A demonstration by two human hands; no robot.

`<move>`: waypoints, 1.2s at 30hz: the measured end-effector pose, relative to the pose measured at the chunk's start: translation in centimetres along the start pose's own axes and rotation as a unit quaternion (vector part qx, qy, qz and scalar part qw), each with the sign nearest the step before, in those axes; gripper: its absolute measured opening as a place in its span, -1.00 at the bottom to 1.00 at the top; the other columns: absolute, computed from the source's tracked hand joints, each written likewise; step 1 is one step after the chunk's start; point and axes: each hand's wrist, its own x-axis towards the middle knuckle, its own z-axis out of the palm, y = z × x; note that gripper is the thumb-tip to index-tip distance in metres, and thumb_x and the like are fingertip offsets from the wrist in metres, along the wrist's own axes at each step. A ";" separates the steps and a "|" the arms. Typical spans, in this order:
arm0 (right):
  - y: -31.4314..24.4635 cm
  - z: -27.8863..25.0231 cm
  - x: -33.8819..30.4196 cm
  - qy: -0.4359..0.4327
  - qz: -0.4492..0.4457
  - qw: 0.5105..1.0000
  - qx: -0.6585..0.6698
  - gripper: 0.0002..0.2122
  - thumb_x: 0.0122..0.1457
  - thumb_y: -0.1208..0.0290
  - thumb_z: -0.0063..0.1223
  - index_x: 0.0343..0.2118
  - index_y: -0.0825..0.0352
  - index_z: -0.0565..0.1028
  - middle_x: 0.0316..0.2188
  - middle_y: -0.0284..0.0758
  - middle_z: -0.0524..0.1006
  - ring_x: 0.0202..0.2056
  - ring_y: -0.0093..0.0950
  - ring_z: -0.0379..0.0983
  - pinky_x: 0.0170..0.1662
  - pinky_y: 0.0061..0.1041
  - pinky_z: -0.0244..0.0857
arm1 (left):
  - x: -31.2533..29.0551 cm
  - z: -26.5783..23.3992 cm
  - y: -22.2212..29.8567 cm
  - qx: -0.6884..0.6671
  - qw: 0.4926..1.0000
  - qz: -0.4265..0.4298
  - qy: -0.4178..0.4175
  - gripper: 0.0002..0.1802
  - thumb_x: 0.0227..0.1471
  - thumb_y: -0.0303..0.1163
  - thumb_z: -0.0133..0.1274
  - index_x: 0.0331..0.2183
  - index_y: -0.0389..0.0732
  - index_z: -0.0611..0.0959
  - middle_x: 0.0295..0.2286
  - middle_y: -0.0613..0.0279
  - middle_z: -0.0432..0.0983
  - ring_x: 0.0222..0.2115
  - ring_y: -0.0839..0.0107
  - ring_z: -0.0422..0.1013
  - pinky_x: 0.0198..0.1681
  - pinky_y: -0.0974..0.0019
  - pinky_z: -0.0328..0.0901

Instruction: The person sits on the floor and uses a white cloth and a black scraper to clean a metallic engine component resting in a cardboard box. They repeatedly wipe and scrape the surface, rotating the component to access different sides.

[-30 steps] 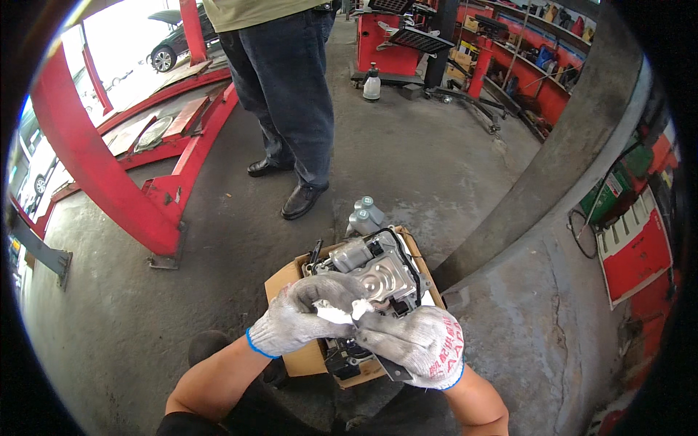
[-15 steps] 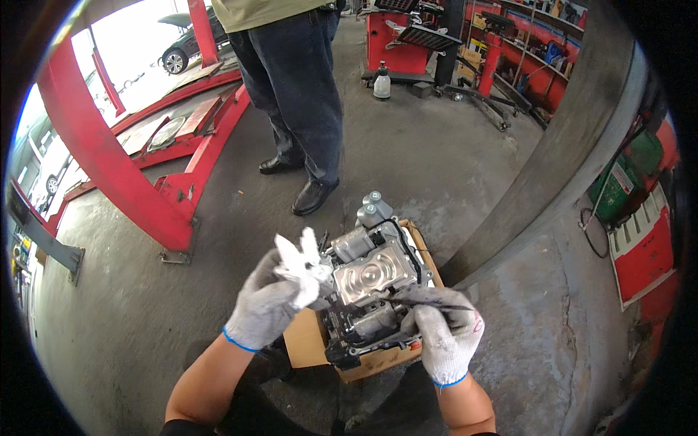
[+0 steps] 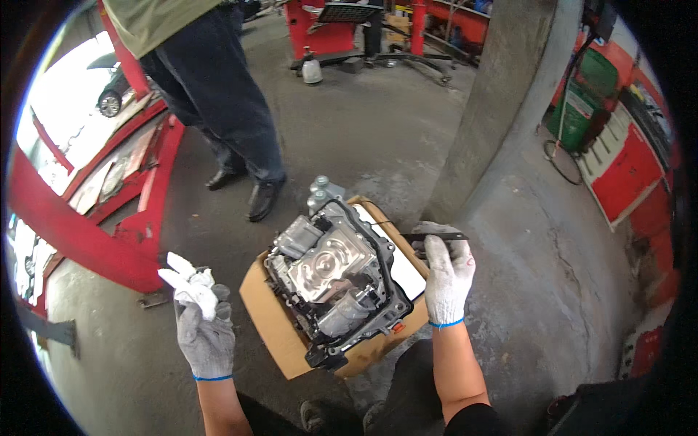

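Left hand [image 3: 206, 336]: gloved, grasping a crumpled white wad [image 3: 193, 288], well apart from the cardboard box [image 3: 263, 309].
Cardboard box: open, between both hands.
Metal unit [image 3: 329, 266]: silvery, black-edged, sitting in the box.
Right hand [image 3: 448, 280]: gloved, grasping a thin dark strip [image 3: 456, 236] near the box's right edge.

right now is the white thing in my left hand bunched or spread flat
Bunched: the white wad shows overlapping folds in the left hand, two ends sticking out.
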 end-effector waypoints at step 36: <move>-1.4 7.4 9.3 -0.374 -0.102 0.862 -0.326 -0.86 0.28 0.42 0.04 -0.26 0.41 0.50 -0.38 -0.29 0.54 -0.31 -0.45 0.44 -0.19 -0.42 0.37 | 14.0 -6.5 -8.8 -0.068 0.997 0.032 0.021 -0.60 0.27 -0.26 -0.05 0.08 -0.17 0.50 -0.04 0.16 0.56 -0.19 0.36 0.53 -0.28 0.37 0.34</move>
